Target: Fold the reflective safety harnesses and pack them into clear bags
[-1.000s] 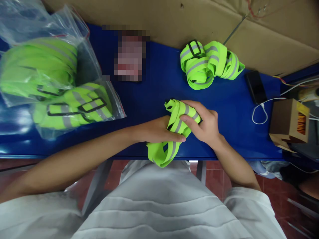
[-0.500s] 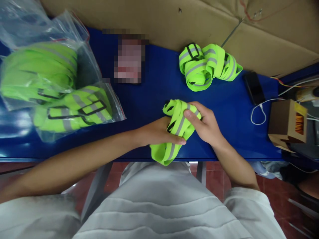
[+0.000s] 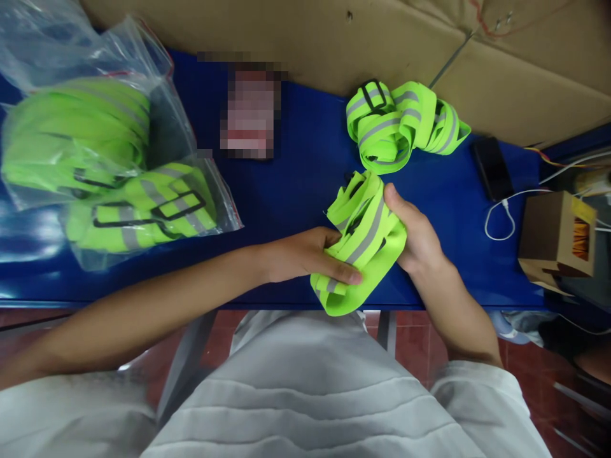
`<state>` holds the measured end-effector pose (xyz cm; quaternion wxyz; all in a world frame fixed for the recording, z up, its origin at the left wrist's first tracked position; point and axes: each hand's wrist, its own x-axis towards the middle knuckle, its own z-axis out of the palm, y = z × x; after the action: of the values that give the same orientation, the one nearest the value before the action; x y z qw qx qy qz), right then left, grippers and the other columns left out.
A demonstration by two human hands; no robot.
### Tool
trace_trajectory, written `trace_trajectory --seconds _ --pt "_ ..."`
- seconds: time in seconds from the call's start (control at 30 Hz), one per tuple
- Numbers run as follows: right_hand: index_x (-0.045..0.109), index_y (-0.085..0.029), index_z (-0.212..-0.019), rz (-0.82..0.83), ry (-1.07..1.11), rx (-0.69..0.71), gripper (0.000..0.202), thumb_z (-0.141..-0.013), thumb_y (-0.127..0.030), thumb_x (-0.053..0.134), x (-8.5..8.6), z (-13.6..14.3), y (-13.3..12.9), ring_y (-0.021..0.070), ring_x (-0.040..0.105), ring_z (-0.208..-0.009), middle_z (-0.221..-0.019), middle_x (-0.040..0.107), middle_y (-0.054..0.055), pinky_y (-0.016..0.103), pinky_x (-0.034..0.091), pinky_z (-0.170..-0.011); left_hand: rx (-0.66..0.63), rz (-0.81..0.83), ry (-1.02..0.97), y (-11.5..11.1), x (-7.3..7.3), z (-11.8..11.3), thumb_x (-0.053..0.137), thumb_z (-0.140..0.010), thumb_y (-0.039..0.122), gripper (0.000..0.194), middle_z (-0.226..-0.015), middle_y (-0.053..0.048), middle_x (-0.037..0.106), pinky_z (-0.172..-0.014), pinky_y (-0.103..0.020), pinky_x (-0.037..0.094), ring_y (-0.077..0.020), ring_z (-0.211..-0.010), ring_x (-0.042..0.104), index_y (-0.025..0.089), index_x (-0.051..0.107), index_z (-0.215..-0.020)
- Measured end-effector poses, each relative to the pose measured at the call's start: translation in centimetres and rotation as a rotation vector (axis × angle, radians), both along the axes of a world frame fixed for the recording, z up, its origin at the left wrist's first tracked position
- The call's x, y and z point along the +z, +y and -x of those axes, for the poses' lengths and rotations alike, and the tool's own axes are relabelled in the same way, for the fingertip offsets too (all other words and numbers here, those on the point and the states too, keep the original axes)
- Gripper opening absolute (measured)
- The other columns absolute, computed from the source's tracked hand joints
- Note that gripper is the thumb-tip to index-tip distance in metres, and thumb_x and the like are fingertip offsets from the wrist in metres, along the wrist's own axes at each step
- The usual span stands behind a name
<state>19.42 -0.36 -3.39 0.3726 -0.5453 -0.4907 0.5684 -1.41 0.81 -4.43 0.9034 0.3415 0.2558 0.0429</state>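
In the head view, a bright green strap (image 3: pixel 372 232) with grey stripes is bundled in loops at the centre of the frame, over the front part of a blue table (image 3: pixel 286 203). The left hand (image 3: pixel 329 257) pinches it from the left, thumb across the front and fingers behind. The right hand (image 3: pixel 422 238) is at its right edge, thumb raised along the side; the other fingers are hidden, so I cannot tell how far they close.

Just above, at upper right, lies a pile of similar straps (image 3: pixel 415 121) with a black buckle (image 3: pixel 373 97). A clear plastic bag (image 3: pixel 172 127) of green straps fills the upper left. Far right sit a black phone (image 3: pixel 491 168), a white cable (image 3: pixel 505 205) and a cardboard box (image 3: pixel 548 232).
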Motion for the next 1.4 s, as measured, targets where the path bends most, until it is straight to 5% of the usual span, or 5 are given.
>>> trace_trajectory --seconds 0.13,0.47,0.77,1.0,1.4 --pt "0.078 -0.022 -0.107 0.025 0.044 -0.006 0.052 -0.102 -0.064 0.049 -0.2 0.0 0.0 0.0256 0.079 -0.086 -0.085 0.080 0.006 0.040 0.066 -0.077 -0.011 -0.037 0.013 0.1 0.0 0.1 0.095 -0.069 0.034 0.036 -0.086 -0.003 0.077 -0.075 -0.028 0.059 -0.0152 -0.075 0.071 0.014 0.077 -0.093" --pt "0.069 -0.022 -0.072 -0.354 -0.281 -0.267 0.043 -0.095 -0.059 0.068 1.6 -0.4 -0.9 0.0133 0.060 -0.064 -0.063 0.059 -0.003 0.026 0.045 -0.056 -0.034 -0.774 0.335 3.5 2.0 2.3 0.079 -0.076 0.040 0.041 -0.091 -0.001 0.076 -0.065 -0.024 0.051 -0.0192 -0.080 0.070 0.013 0.070 -0.106" --pt "0.077 -0.029 -0.113 0.205 0.340 -0.173 0.047 -0.092 -0.068 0.064 0.3 0.2 0.3 0.0239 0.078 -0.094 -0.096 0.081 0.001 0.032 0.062 -0.065 0.174 -0.714 0.088 3.4 1.2 1.9 0.085 -0.075 0.034 0.033 -0.100 -0.001 0.078 -0.077 -0.026 0.056 -0.0179 -0.085 0.071 0.017 0.076 -0.101" --pt "0.075 -0.031 -0.120 0.175 0.439 -0.109 0.046 -0.093 -0.067 0.064 -0.1 0.5 0.3 0.0259 0.071 -0.124 -0.119 0.080 -0.001 0.043 0.060 -0.106 0.243 -0.598 0.084 2.9 0.5 1.1 0.089 -0.072 0.035 0.035 -0.087 -0.002 0.079 -0.070 -0.026 0.056 -0.0148 -0.073 0.068 0.014 0.080 -0.099" --pt "0.076 -0.030 -0.118 0.117 0.409 -0.194 0.047 -0.089 -0.067 0.069 0.2 0.4 0.4 0.0281 0.069 -0.129 -0.115 0.081 0.001 0.045 0.059 -0.108 0.221 -0.684 0.059 3.3 -0.2 1.4 0.088 -0.074 0.041 0.032 -0.075 0.000 0.072 -0.060 -0.022 0.049 -0.0120 -0.066 0.061 0.013 0.079 -0.087"
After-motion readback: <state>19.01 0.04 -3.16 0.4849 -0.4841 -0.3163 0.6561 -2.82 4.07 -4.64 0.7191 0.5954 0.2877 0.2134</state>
